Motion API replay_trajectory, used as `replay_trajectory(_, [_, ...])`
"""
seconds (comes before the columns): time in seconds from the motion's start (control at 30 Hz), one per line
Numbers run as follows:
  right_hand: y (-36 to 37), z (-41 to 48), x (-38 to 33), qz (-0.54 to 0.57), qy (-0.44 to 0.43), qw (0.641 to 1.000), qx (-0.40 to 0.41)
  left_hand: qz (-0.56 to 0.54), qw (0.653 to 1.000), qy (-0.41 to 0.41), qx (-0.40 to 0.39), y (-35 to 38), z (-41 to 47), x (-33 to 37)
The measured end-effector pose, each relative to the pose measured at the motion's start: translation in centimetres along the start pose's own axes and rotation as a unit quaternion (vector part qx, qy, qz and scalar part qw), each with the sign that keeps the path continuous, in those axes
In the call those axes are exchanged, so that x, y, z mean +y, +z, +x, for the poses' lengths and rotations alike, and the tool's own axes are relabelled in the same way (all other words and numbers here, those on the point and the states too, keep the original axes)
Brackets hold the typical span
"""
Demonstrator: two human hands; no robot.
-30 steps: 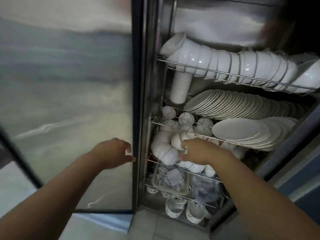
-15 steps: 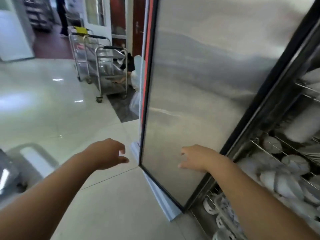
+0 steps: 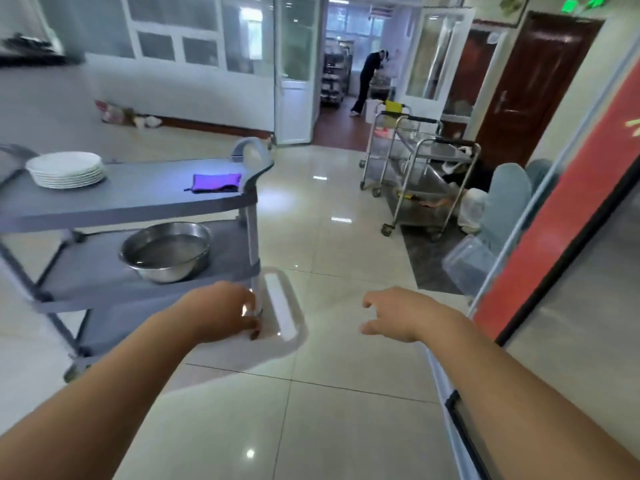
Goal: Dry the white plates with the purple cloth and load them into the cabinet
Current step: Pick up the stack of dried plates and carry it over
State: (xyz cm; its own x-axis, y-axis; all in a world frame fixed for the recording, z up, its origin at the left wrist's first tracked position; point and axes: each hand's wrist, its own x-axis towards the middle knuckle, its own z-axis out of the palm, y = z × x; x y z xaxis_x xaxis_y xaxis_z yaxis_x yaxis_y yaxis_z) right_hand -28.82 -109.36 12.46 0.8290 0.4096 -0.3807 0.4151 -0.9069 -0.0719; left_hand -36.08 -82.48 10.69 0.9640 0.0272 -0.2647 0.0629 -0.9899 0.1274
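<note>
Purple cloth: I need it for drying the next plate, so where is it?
Head view, upper left: the purple cloth lies on the top shelf of the grey cart, right of the stack of white plates.

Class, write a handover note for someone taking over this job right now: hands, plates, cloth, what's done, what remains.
Left hand: empty, loosely curled.
Right hand: empty, relaxed.
White plates: stacked on the grey cart's top shelf. The purple cloth lies on the same shelf, apart from them.
Done: cannot tell from this view.
Left: dry this stack with the cloth, then load it.
</note>
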Motion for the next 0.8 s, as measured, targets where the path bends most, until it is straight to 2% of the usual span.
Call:
replay_trajectory(0.37, [-4.0,19.1,-21.8,-0.064,-0.182,0.981,-0.021,-0.079,0.978,-0.192,0.023,-1.4,0.6,-22.6])
replay_trajectory(0.6, [-6.3,30.9,-31.2,-0.094,-0.270,0.957,-0.049,-0.126,0.949,-0.287,0.024,-1.3,4.3,-32.3])
replay_trajectory(0.8, [-9.8,43.1,-37.5,-0.113,-0.327,0.937,-0.055,-0.149,0.919,-0.361,0.057,-3.6,11.1,-40.3])
